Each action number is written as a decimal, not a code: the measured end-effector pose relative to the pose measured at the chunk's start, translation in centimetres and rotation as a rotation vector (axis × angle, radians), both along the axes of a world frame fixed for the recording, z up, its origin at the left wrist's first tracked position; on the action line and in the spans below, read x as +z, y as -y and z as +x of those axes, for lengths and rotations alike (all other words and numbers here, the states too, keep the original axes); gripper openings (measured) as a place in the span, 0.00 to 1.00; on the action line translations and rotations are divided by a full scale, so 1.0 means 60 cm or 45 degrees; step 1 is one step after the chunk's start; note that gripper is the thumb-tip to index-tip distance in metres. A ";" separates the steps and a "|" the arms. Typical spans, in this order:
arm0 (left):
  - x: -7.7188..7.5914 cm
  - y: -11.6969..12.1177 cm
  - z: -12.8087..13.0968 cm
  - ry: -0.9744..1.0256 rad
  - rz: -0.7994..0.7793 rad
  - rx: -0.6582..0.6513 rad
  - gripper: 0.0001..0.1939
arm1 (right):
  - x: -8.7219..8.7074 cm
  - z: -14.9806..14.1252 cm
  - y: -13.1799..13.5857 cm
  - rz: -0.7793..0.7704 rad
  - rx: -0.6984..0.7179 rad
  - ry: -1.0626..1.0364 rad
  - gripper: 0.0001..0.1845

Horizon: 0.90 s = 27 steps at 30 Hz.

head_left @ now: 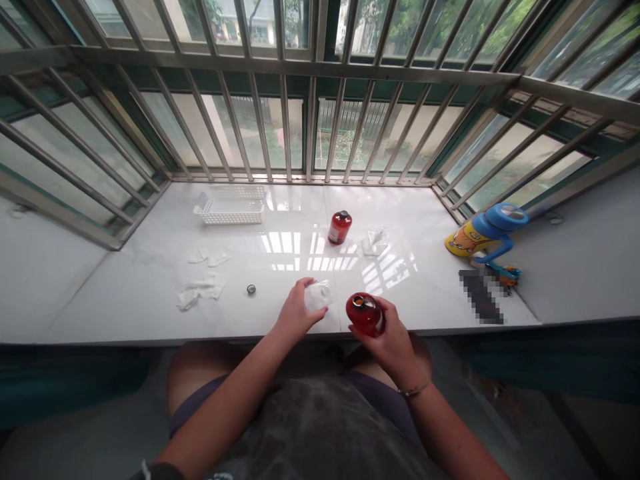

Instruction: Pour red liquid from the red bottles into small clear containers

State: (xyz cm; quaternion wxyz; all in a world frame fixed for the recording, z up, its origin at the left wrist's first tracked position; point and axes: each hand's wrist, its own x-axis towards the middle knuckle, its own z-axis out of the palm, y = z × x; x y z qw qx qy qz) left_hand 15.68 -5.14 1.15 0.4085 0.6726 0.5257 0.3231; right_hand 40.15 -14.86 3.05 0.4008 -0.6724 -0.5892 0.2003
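Observation:
My left hand (296, 308) is closed round a small clear plastic container (318, 296) with what looks like a round mouth. My right hand (393, 340) grips a red, see-through bottle (364, 315) from its right side. That bottle has no cap on and tips toward the left, its open neck facing the clear container with a gap between them. A small black ring-like cap (251, 289) lies on the white counter (150, 293) left of my left hand. Farther back stands a second red bottle (340, 228) with a black top.
Crumpled white tissues (201, 291) and smaller white scraps (209, 257) lie at left. A white plastic basket (230, 217) sits behind them. Another clear plastic piece (374, 243) rests right of the standing bottle. At right are a blue-and-yellow flask (483, 230) and a blurred-out dark object (481, 297). Window bars close the back.

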 end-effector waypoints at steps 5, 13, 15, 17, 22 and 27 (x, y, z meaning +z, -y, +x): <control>0.041 0.027 -0.060 0.041 0.015 -0.048 0.35 | 0.006 0.014 -0.014 0.138 0.263 0.100 0.36; 0.060 0.066 -0.096 0.070 0.112 -0.124 0.35 | 0.033 0.009 -0.044 0.139 0.675 0.275 0.41; 0.059 0.071 -0.099 0.066 0.106 -0.134 0.36 | 0.039 0.005 -0.049 0.170 0.699 0.362 0.41; 0.058 0.076 -0.101 0.052 0.099 -0.141 0.36 | 0.043 0.001 -0.052 0.188 0.701 0.436 0.42; 0.059 0.082 -0.103 0.014 0.125 -0.162 0.37 | 0.047 -0.001 -0.056 0.180 0.725 0.560 0.44; 0.059 0.084 -0.103 -0.030 0.134 -0.180 0.37 | 0.062 0.003 -0.062 0.118 0.780 0.640 0.44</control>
